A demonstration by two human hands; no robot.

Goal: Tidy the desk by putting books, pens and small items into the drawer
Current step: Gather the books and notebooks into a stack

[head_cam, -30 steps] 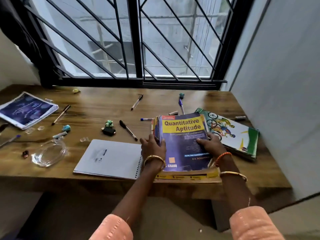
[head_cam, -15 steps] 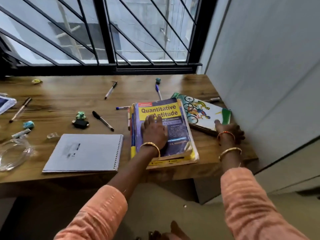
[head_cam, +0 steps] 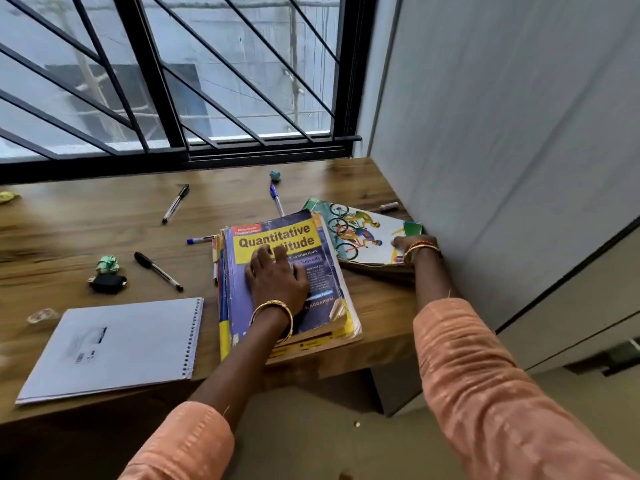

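Now gathering books on the wooden desk (head_cam: 86,233).
Best to slide the cycling-cover book (head_cam: 360,233) onto the blue-and-yellow textbook stack (head_cam: 277,271) near the front edge; right hand (head_cam: 414,245) grips that book's corner by the wall, while left hand (head_cam: 277,277) lies flat, fingers spread, steadying the stack.

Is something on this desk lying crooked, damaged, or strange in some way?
Yes. The purple book under the left hand tops a stack that juts past the desk front edge, and its corners look worn. The cyclist book, touched by the right hand, lies askew. Pens are scattered; one crumpled green paper lies loose.
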